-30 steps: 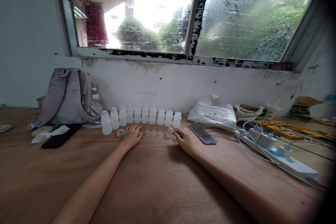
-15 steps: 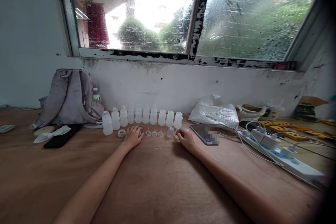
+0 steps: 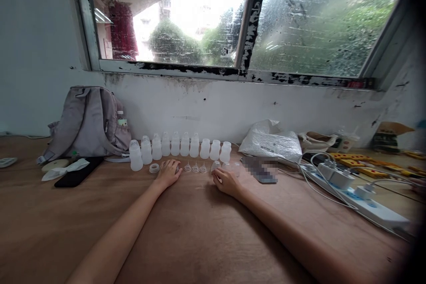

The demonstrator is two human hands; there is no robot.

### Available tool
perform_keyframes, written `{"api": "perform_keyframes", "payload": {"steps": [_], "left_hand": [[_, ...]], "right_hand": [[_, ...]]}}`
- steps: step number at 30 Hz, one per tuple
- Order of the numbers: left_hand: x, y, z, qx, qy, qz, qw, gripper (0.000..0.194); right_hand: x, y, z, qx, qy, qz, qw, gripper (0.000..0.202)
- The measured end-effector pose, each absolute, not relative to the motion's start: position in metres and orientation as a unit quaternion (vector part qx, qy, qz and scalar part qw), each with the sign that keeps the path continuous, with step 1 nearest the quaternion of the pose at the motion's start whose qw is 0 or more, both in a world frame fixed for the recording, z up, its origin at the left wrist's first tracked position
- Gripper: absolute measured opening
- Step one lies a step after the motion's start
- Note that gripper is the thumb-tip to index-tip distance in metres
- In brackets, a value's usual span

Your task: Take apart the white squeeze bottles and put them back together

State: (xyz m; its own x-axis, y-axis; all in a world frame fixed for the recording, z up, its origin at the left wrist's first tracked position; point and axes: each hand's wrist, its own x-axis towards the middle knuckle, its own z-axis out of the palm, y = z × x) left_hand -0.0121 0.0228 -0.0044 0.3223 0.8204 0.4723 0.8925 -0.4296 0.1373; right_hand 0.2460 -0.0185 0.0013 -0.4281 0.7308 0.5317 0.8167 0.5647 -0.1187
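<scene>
My left hand (image 3: 169, 172) lies palm down on the table, its fingers apart over a small white ring that shows partly beside the thumb. Just left of it is a white screw ring (image 3: 154, 168). My right hand (image 3: 227, 181) has its bent fingers against a clear bottle cap (image 3: 215, 165), hiding its lower part. Further clear caps (image 3: 236, 168) stand behind that hand. Between my hands sit three clear nipples (image 3: 195, 167). Behind them runs a row of frosted baby bottles (image 3: 175, 146); the three rightmost have open tops, and the others are topped.
A grey backpack (image 3: 89, 120) leans at the back left, with a black phone-like slab (image 3: 78, 177) and a white tissue (image 3: 65, 171) before it. To the right are a blurred phone (image 3: 266, 175), a silvery plastic bag (image 3: 271, 142) and a white power strip (image 3: 376, 208) with cables.
My right hand has moved a little left, from the caps further right to the leftmost clear cap. The caps behind it now show more. My left hand has stayed in place.
</scene>
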Motion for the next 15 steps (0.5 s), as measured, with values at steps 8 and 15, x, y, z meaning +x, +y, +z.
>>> {"api": "perform_keyframes", "payload": {"steps": [8,15], "left_hand": [[-0.012,0.022,-0.005,-0.808,-0.529,-0.246,0.078,0.029],[-0.011,0.023,-0.006,-0.808,-0.532,-0.244,0.072,0.029]], "right_hand": [[0.207,-0.009,-0.002,-0.512,-0.829,-0.079,0.21,0.023],[0.207,-0.003,-0.005,-0.545,-0.808,-0.059,0.215,0.023]]}}
